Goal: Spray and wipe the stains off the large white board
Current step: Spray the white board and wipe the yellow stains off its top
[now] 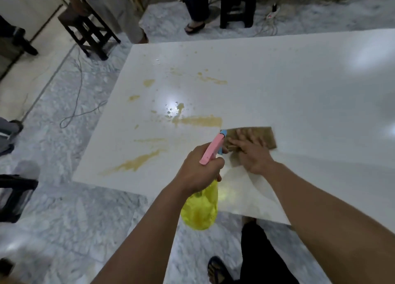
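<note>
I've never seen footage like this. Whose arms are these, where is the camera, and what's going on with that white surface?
There is no machine here: a person wears a camera on the head, looking down at their own two hands. The left hand grips a yellow plastic spray bottle with a pink trigger. The right hand lies flat on a brown wiping cloth, pressing it onto the large white board. Yellowish-brown stains and water droplets mark the board's left part. The board lies over a marbled floor.
</note>
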